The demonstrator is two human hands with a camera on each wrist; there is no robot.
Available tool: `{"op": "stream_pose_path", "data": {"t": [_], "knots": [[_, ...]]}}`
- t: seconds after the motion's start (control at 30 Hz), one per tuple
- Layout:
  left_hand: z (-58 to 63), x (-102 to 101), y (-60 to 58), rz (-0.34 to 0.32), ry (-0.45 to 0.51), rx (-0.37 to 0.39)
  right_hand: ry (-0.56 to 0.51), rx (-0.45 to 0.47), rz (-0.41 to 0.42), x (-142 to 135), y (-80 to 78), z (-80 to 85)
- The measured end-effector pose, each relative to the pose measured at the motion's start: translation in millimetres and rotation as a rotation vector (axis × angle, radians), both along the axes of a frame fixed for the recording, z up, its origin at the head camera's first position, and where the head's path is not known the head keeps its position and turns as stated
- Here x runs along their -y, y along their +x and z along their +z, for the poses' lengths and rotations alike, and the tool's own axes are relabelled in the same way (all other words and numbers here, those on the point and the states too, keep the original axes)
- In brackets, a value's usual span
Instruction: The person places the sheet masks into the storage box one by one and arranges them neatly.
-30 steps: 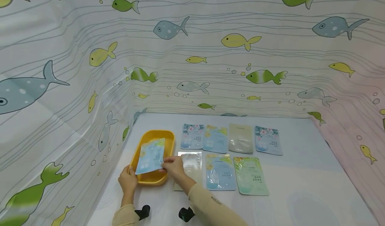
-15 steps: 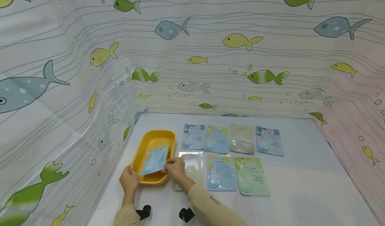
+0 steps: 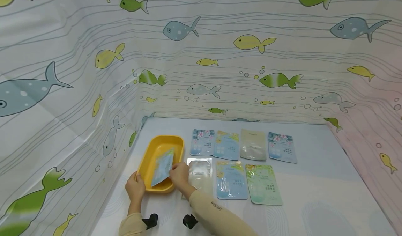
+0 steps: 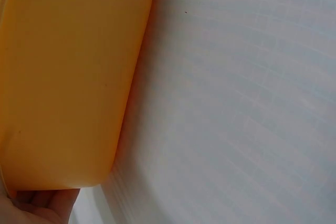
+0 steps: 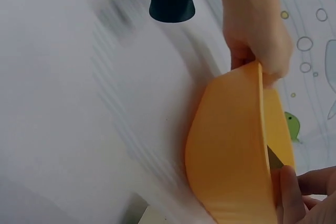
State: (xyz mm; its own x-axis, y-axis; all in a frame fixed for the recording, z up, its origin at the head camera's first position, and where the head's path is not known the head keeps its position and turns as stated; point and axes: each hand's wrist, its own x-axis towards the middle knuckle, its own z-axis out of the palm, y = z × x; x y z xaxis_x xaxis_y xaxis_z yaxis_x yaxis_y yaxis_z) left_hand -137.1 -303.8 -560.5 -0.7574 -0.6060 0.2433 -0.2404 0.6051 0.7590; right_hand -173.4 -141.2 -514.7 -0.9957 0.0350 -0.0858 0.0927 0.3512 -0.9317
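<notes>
My left hand [image 3: 135, 187] holds the near left corner of a yellow plastic tray [image 3: 153, 148], thumb over the rim. In the left wrist view, fingers [image 4: 58, 205] of that hand curl beneath the tray's end. With my right hand [image 3: 180, 176] I pinch the right edge of a light blue face mask packet [image 3: 162, 169], which is tilted inside the tray. The right wrist view has this hand [image 5: 310, 198] at the tray's rim, where the wall hides most of the packet.
Right of the tray lie more face mask packets in two rows: a silver one [image 3: 201, 175] partly under my right arm, a blue one [image 3: 231, 180] and a green one [image 3: 264, 185] in front, several behind. Fish-print cloth [image 3: 204, 75] encloses the white table [image 3: 314, 180].
The blue packet has come down into the tray and turned steeper, showing a narrower face. My right hand has moved slightly with it; the left keeps its hold on the tray.
</notes>
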Motion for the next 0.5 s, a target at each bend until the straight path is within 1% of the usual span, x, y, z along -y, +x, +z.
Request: {"op": "stream_pose_path", "data": {"t": [0.17,0.27,0.5], "knots": [[-2.0,0.2,-0.6,0.007,-0.016,-0.031,0.14,-0.06,0.052,2.5,-1.4,-1.6],[-2.9,0.4,-0.9,0.011,-0.022,-0.041,0.202,-0.077,0.104,3.2,-2.4,-1.0],[-2.1,0.5,0.0,0.014,-0.022,-0.036,0.459,-0.111,0.244,5.9,-5.1,3.0]]}}
